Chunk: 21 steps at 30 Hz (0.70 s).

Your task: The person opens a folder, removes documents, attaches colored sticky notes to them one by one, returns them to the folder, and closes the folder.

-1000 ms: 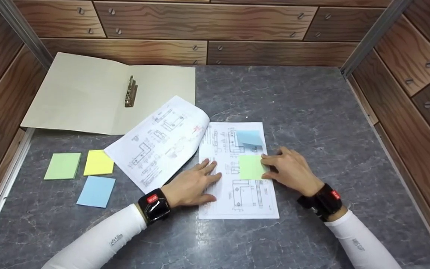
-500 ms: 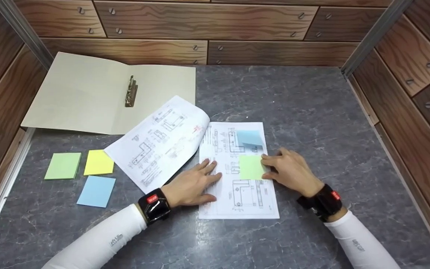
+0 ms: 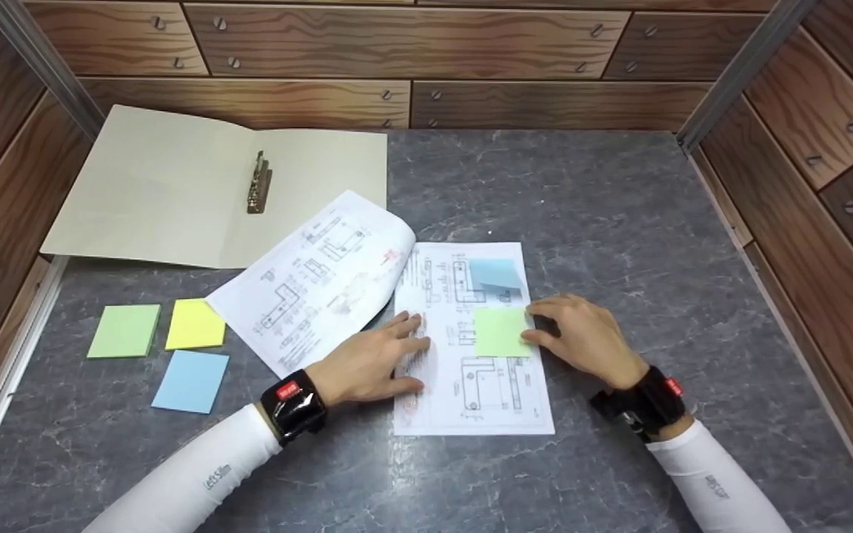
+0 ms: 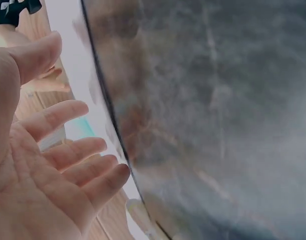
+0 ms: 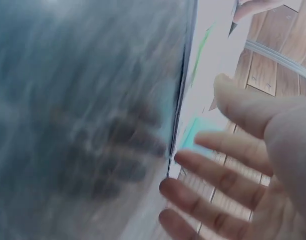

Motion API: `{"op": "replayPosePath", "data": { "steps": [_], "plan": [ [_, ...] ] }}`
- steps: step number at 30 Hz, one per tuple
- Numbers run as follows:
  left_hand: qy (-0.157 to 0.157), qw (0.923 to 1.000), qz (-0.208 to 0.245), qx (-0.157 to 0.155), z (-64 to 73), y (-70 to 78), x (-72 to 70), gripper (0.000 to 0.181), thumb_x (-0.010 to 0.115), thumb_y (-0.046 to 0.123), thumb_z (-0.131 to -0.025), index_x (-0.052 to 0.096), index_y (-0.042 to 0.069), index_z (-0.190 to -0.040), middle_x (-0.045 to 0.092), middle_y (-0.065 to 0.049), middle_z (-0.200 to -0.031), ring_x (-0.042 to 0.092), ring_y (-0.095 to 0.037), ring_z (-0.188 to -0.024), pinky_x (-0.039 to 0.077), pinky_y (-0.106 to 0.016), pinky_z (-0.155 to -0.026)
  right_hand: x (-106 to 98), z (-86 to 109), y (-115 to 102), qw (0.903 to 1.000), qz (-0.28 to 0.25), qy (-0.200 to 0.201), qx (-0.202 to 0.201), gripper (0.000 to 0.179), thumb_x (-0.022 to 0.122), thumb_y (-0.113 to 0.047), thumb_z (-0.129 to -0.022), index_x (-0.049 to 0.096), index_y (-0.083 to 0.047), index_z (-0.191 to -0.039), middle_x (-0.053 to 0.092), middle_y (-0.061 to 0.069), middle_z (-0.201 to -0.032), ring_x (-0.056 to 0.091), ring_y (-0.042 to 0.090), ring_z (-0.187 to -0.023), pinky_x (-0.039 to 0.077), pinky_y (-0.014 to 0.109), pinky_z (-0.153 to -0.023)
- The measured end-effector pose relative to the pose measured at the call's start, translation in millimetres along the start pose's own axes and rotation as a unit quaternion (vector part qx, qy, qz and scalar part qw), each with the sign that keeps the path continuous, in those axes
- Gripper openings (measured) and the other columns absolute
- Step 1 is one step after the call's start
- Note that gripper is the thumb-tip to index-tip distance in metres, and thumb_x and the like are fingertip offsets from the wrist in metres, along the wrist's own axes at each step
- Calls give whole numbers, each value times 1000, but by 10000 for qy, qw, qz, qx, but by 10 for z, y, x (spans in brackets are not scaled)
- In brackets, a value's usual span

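A green sticky note (image 3: 499,332) lies on a sheet of technical drawings (image 3: 434,411), below a blue sticky note (image 3: 493,272) whose lower edge lifts from the paper. My right hand (image 3: 586,337) is at the sheet's right edge, thumb and index fingertips right at the green note's side. In the right wrist view its fingers (image 5: 212,177) are spread and relaxed, with nothing pinched. Over the sheet's left side is my left hand (image 3: 367,366), fingers extended and holding nothing. A turned-over page (image 3: 315,274) curls away to the left, partly behind that hand.
Green (image 3: 124,331), yellow (image 3: 197,323) and blue (image 3: 190,381) sticky-note pads lie on the left. Behind them an open beige folder (image 3: 152,185) with a metal clip (image 3: 258,183) spreads under the turned page's corner. Wood-patterned walls (image 3: 412,44) border the grey marbled table (image 3: 619,200).
My right thumb and index finger have let go of the green note's edge and moved slightly right. My left hand has drawn back a little to the left. The notes stay put.
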<state>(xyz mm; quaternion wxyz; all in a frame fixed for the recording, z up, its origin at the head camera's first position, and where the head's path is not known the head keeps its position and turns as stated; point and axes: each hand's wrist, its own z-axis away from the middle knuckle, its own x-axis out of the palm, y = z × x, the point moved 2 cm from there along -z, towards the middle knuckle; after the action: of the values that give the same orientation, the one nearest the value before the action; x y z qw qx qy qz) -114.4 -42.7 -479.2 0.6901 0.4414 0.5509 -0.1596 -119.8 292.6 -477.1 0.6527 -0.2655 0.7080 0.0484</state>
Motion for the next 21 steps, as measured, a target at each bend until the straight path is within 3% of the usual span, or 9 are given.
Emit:
{"op": "replayPosePath", "data": {
  "steps": [6,10,13,16,21],
  "plan": [
    [298,9984,191,-435,107,-74,-196,71,75,42,-94,53,3,-149,35,-26,-161,32,-41,-150,33,-54,-120,-16,66,-29,9983,-68,55,580,56,81,-38,-90,71,2,-128,69,24,-120,67,39,-101,58,49,-70],
    [517,9944,249,-884,250,-210,-406,75,74,43,-95,48,3,-152,31,-25,-163,28,-40,-152,26,-56,-123,-28,115,-51,9929,-462,-290,1056,63,79,-41,-92,66,7,-131,65,19,-108,57,27,-77,42,34,-57],
    [674,9895,150,-1271,383,-378,-580,79,72,44,-95,43,1,-154,30,-26,-163,26,-42,-152,21,-58,-125,-44,143,-59,9846,-860,-679,1365,66,76,-42,-95,62,9,-135,60,14,-101,46,21,-71,33,30,-58],
    [804,9809,184,-1764,530,-594,-736,84,72,43,-95,36,-3,-156,29,-27,-163,25,-45,-152,17,-59,-125,-47,145,-58,9779,-1081,-925,1530,69,73,-45,-96,60,9,-138,55,11,-98,44,20,-74,32,30,-62],
    [1017,9564,648,-2661,781,-957,-887,90,74,39,-96,28,-8,-158,25,-34,-162,22,-52,-151,16,-66,-123,-28,144,-47,9717,-1260,-1005,1726,75,73,-46,-96,55,9,-143,54,14,-105,45,22,-78,34,31,-64]
  ]
}}
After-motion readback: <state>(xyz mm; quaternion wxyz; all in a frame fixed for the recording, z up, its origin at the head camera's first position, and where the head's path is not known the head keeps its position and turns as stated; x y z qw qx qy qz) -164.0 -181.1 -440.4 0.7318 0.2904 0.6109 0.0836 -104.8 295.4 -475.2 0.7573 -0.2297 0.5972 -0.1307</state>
